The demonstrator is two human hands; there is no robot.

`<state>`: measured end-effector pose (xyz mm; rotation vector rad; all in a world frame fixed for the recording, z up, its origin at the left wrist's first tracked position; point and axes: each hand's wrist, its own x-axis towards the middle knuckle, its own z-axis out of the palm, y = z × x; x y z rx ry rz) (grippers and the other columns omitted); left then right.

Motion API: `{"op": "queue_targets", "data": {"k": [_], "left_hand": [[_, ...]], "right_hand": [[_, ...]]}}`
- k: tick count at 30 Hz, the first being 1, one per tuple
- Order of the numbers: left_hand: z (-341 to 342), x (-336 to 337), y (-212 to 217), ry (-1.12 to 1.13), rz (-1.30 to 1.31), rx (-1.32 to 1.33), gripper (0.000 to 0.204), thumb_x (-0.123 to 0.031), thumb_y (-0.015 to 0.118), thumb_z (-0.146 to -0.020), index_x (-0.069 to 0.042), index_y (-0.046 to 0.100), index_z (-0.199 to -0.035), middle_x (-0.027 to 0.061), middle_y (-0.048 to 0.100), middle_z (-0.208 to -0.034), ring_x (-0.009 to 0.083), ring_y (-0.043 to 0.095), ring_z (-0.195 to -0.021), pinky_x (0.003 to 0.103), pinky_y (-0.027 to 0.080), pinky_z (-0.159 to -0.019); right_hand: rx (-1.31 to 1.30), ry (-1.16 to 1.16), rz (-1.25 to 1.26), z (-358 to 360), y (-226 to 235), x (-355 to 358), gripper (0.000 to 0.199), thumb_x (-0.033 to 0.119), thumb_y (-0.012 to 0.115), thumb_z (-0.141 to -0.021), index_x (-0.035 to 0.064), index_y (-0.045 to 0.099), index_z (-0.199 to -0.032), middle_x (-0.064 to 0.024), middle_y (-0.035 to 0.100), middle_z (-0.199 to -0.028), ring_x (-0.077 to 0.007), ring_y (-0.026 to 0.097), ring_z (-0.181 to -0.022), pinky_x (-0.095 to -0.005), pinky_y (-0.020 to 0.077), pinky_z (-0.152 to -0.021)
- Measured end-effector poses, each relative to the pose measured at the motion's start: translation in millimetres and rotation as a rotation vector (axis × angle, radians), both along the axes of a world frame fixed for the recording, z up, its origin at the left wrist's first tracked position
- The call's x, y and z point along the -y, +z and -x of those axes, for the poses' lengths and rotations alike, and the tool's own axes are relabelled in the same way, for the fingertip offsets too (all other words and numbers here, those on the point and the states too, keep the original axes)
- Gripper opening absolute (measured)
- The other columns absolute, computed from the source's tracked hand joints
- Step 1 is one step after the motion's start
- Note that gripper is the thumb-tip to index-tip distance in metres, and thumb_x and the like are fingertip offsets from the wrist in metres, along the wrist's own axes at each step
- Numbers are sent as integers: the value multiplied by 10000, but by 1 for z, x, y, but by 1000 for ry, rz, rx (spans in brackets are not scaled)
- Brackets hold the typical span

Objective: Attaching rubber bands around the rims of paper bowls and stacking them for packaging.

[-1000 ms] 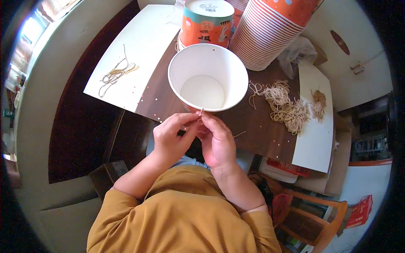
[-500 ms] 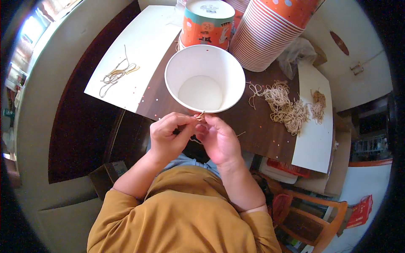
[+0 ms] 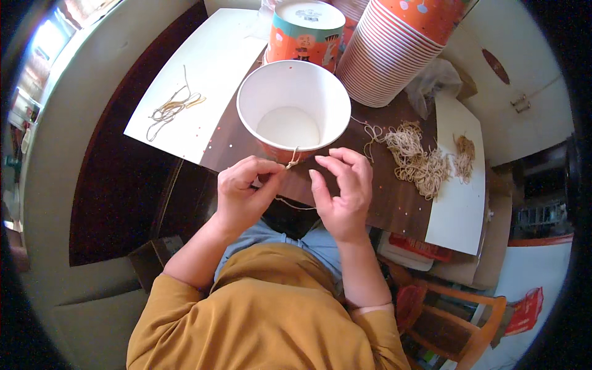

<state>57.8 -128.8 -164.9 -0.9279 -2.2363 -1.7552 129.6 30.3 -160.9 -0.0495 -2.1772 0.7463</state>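
An open paper cup (image 3: 293, 105), white inside and orange outside, stands on the dark brown table (image 3: 394, 203) just beyond my hands. A short tan string (image 3: 292, 160) hangs at its near rim. My left hand (image 3: 243, 194) pinches that string with thumb and forefinger right below the rim. My right hand (image 3: 342, 188) is beside it with fingers spread and curled, holding nothing I can make out. A thin strand (image 3: 293, 205) runs across the table edge between the hands.
A pile of tan strings (image 3: 416, 160) lies right of the cup, partly on a white sheet (image 3: 456, 209). Another white sheet (image 3: 197, 86) at the left carries a few strings (image 3: 172, 108). A lidded cup (image 3: 305, 31) and a tall stack of cups (image 3: 394, 46) stand behind.
The cup has slid left and a little nearer. My hands, joined together at the string before, have come apart; the right hand's fingers have opened and moved right.
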Motion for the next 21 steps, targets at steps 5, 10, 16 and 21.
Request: {"op": "queue_targets", "data": {"k": [5,10,16,21], "left_hand": [[3,-2,0,-16,-14,15,106,26,678,-740,-34,663,-826,66,652,-735,128,599,-609,235,453,-522],[6,-1,4,-4,22,-2,92,15,681,-742,-37,658,-815,65,646,-727,131,594,-602,242,455,-527],[12,-2,2,50,33,-53,80,6,679,-742,-36,661,-808,72,642,-717,136,604,-609,244,477,-551],[10,-3,5,3,9,-18,47,2,671,-758,-18,662,-799,45,649,-725,108,599,-620,236,482,-555]], "right_hand": [[-35,91,-334,18,5,-7,317,51,749,-657,135,669,-951,-16,543,-891,-187,480,-702,-335,365,-637],[-67,138,-405,25,-2,-7,278,63,721,-661,129,649,-921,-18,496,-818,-201,488,-709,-356,361,-648],[-87,152,-456,26,-2,-11,228,76,704,-655,116,618,-862,-26,494,-829,-212,485,-709,-363,369,-642],[-54,18,-598,27,1,-19,222,120,679,-643,120,613,-856,-22,490,-830,-210,475,-711,-368,373,-637]]}}
